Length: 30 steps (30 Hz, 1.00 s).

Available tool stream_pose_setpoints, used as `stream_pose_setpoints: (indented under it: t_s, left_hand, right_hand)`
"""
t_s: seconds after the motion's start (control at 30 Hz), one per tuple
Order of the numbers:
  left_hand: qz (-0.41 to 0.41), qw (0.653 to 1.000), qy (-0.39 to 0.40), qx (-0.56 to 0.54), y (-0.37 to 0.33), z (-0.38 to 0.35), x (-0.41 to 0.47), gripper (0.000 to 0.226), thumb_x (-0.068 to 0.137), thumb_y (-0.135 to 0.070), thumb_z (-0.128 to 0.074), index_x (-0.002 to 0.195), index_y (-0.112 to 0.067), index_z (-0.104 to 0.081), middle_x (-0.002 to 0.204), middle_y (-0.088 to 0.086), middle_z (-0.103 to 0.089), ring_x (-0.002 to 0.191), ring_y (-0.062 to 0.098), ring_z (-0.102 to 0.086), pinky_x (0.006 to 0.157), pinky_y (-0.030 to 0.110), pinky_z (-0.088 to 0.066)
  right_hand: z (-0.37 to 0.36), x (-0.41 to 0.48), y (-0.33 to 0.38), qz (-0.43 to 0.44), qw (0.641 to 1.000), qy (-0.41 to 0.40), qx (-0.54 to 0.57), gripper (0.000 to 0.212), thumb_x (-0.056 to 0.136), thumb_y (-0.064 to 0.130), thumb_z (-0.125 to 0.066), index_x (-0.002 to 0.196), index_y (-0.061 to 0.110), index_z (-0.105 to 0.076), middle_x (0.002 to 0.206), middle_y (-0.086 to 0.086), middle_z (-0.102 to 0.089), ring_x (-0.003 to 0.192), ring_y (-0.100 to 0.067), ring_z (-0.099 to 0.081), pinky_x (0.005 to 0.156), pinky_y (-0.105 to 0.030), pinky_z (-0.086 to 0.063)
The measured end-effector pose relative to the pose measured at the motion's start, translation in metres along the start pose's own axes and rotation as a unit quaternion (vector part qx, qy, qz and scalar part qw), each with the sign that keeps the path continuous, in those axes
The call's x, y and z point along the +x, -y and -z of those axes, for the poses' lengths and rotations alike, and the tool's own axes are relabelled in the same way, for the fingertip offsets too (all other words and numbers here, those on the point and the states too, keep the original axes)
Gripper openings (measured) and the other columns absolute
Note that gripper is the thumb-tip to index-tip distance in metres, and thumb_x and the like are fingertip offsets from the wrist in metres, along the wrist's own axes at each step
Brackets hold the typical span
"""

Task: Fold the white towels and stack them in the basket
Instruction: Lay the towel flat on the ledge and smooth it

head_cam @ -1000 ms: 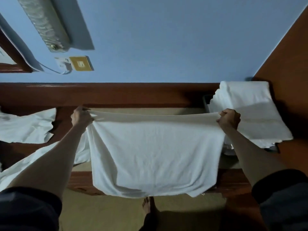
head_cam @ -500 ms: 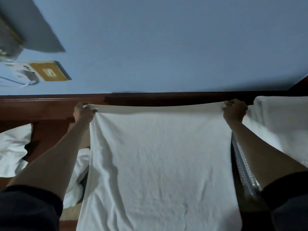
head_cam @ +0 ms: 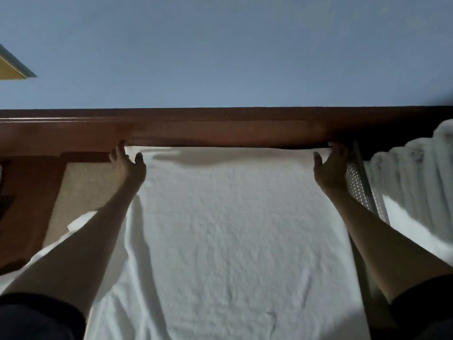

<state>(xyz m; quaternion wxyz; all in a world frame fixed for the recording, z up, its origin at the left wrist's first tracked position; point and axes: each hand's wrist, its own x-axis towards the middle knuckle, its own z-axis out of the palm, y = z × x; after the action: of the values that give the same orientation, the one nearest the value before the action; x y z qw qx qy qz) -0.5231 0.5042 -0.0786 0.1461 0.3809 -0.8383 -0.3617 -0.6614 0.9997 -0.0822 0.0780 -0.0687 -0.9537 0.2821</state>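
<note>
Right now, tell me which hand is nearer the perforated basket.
Right. The right hand pinches the towel corner beside the perforated basket; the left hand holds the opposite corner.

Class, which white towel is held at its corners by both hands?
The middle towel, spread flat between left hand and right hand; the right-side towel hangs bunched, unheld.

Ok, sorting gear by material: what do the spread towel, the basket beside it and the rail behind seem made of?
Towel: likely cotton terry, matte white, nubbly pile and soft creases. Basket: probably pale plastic, given its regular grid of small holes; metal is possible. Rail: reddish-brown wood or wood-look, smooth with a faint sheen.
</note>
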Motion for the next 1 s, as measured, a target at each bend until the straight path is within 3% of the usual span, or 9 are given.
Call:
stream_pose_setpoints:
  t_s: [0.1, 0.27, 0.37, 0.47, 0.6, 0.73, 0.87, 1.0]
  left_hand:
    - [-0.107, 0.994, 0.007, 0.021, -0.017, -0.035, -0.059, 0.043, 0.098, -0.004, -0.054, 0.141, -0.006, -0.050, 0.140, 0.020, -0.049, 0.128, 0.035, -0.051, 0.107, 0.042, -0.044]
    - [-0.269, 0.944, 0.173, 0.083, -0.050, -0.123, -0.121, 0.041, 0.101, -0.019, -0.046, 0.140, -0.009, -0.054, 0.148, 0.017, -0.049, 0.130, 0.037, -0.051, 0.108, 0.044, -0.044]
    - [-0.329, 0.900, 0.245, 0.147, -0.068, -0.166, -0.125, 0.054, 0.108, -0.038, -0.027, 0.159, -0.022, -0.034, 0.168, 0.010, -0.026, 0.154, 0.032, -0.023, 0.125, 0.050, -0.020]
    - [-0.356, 0.871, 0.256, 0.219, -0.067, -0.184, -0.120, 0.057, 0.110, -0.049, -0.019, 0.164, -0.036, -0.006, 0.173, -0.003, 0.001, 0.159, 0.021, 0.004, 0.128, 0.049, 0.000]
    - [-0.350, 0.867, 0.238, 0.264, -0.068, -0.185, -0.123, 0.060, 0.109, -0.056, -0.017, 0.162, -0.041, 0.005, 0.172, -0.006, 0.008, 0.158, 0.017, 0.009, 0.128, 0.050, -0.002]
    - [-0.352, 0.867, 0.230, 0.267, -0.074, -0.182, -0.123, 0.060, 0.108, -0.056, -0.018, 0.162, -0.041, 0.004, 0.173, -0.005, 0.005, 0.159, 0.017, 0.007, 0.128, 0.050, -0.003]
    - [-0.351, 0.868, 0.228, 0.267, -0.072, -0.182, -0.125, 0.060, 0.108, -0.056, -0.018, 0.163, -0.040, 0.003, 0.173, -0.005, 0.005, 0.159, 0.017, 0.008, 0.128, 0.049, -0.001]
    - [-0.349, 0.862, 0.260, 0.260, -0.069, -0.178, -0.123, 0.061, 0.110, -0.053, -0.018, 0.163, -0.036, 0.004, 0.172, -0.002, 0.008, 0.158, 0.019, 0.010, 0.127, 0.053, -0.001]
  right_hand:
    - [-0.020, -0.039, 0.008, 0.089, 0.996, 0.010, 0.012, 0.044, 0.098, 0.014, -0.060, 0.137, -0.002, -0.047, 0.148, -0.026, -0.042, 0.138, -0.040, -0.041, 0.113, -0.034, -0.033]
    - [-0.064, -0.080, 0.015, 0.260, 0.956, 0.131, -0.018, 0.041, 0.105, 0.025, -0.046, 0.140, 0.005, -0.054, 0.154, -0.021, -0.041, 0.143, -0.035, -0.038, 0.115, -0.045, -0.034]
    - [-0.081, -0.076, 0.011, 0.293, 0.932, 0.198, -0.078, 0.050, 0.108, 0.039, -0.037, 0.153, 0.017, -0.042, 0.164, -0.015, -0.027, 0.151, -0.031, -0.025, 0.120, -0.050, -0.025]
    - [-0.079, -0.051, -0.006, 0.312, 0.919, 0.217, -0.101, 0.055, 0.107, 0.047, -0.032, 0.157, 0.023, -0.035, 0.167, -0.008, -0.021, 0.155, -0.025, -0.016, 0.122, -0.051, -0.016]
    - [-0.062, -0.018, -0.037, 0.287, 0.933, 0.188, -0.106, 0.055, 0.108, 0.048, -0.034, 0.157, 0.022, -0.033, 0.167, -0.005, -0.022, 0.156, -0.023, -0.013, 0.122, -0.050, -0.016]
    - [-0.051, -0.002, -0.063, 0.172, 0.974, 0.084, -0.124, 0.063, 0.107, 0.048, -0.028, 0.157, 0.010, -0.030, 0.165, -0.012, -0.026, 0.155, -0.027, -0.016, 0.125, -0.047, -0.016]
    - [-0.058, -0.007, -0.052, 0.090, 0.986, 0.064, -0.123, 0.068, 0.106, 0.045, -0.023, 0.158, 0.000, -0.022, 0.166, -0.018, -0.022, 0.156, -0.030, -0.013, 0.126, -0.048, -0.012]
    - [-0.074, -0.045, -0.007, 0.143, 0.985, 0.064, -0.069, 0.062, 0.108, 0.038, -0.029, 0.156, -0.002, -0.027, 0.165, -0.019, -0.023, 0.154, -0.032, -0.019, 0.127, -0.045, -0.013]
